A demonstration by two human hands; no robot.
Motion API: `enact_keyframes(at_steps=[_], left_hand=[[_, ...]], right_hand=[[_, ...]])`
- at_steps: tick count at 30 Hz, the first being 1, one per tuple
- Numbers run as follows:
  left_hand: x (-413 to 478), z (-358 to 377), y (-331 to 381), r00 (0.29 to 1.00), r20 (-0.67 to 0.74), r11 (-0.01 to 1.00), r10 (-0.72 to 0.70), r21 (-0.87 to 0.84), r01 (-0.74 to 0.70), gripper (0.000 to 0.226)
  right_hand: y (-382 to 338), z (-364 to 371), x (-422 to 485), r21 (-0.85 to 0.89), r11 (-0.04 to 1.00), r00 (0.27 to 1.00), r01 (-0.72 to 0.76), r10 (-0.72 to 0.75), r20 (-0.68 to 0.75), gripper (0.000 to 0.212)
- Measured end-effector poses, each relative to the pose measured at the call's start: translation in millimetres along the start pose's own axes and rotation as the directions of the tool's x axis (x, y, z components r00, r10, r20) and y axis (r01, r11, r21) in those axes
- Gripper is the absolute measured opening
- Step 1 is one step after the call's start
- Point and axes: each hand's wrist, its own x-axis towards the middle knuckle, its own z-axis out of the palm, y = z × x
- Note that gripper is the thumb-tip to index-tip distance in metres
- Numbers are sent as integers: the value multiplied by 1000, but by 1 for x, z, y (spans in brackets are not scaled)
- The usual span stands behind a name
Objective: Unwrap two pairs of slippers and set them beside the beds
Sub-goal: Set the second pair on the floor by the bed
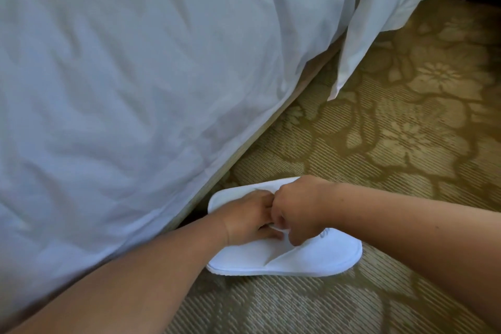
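Note:
Two white slippers lie on the carpet beside the bed. The near slipper (pixel 311 259) lies flat with its toe to the right. The far slipper (pixel 225 198) sits close to the bed's edge, mostly covered by my hands. My left hand (pixel 249 218) rests on the slippers with its fingers curled into the upper of one. My right hand (pixel 298 214) is clenched and pinches the white fabric at the slipper's opening. The two hands touch each other. No wrapper is in view.
The bed's white duvet (pixel 135 76) fills the left and top, hanging over the bed base (pixel 260 127). A white sheet corner (pixel 349 62) droops toward the floor. Green-gold floral carpet (pixel 406 130) spreads to the right.

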Motion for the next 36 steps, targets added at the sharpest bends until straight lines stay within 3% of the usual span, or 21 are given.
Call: enact_keyframes(at_steps=[2, 7, 10, 12, 16, 22, 26, 30, 33, 36], left_hand=[[0, 4, -8, 999, -17, 997, 28, 71, -27, 41], [-11, -10, -47, 961, 81, 964, -264, 60, 259, 58], [-19, -9, -67, 900, 124, 907, -418, 119, 405, 47], [-19, -1, -72, 846, 140, 856, -515, 138, 498, 46], [-15, 18, -74, 765, 241, 796, -597, 54, 603, 59], [-11, 36, -74, 759, 259, 785, -598, -5, 620, 64], [-9, 40, -68, 788, 160, 803, -595, 70, 592, 29], [-3, 44, -54, 698, 346, 737, -627, -25, 675, 36], [5, 51, -44, 678, 469, 693, -566, -175, 699, 24], [8, 57, -36, 670, 476, 647, -569, -243, 722, 35]], right_hand=[[4, 8, 16, 6, 998, 998, -58, 58, 2, 11], [12, 40, 53, 149, 966, 977, -210, 214, -7, 41], [9, 59, 74, 274, 910, 943, -312, 332, -28, 33], [2, 66, 88, 355, 859, 913, -369, 406, -34, 12], [-11, 79, 111, 502, 765, 871, -404, 489, -44, 24], [-18, 93, 132, 644, 666, 863, -376, 505, -18, 10], [-5, 90, 131, 725, 636, 881, -265, 466, -87, 35], [35, 80, 114, 829, 525, 807, -195, 566, -169, 43], [62, 88, 99, 714, 614, 857, -338, 514, -37, 73], [66, 109, 89, 582, 653, 858, -486, 484, 173, 114]])
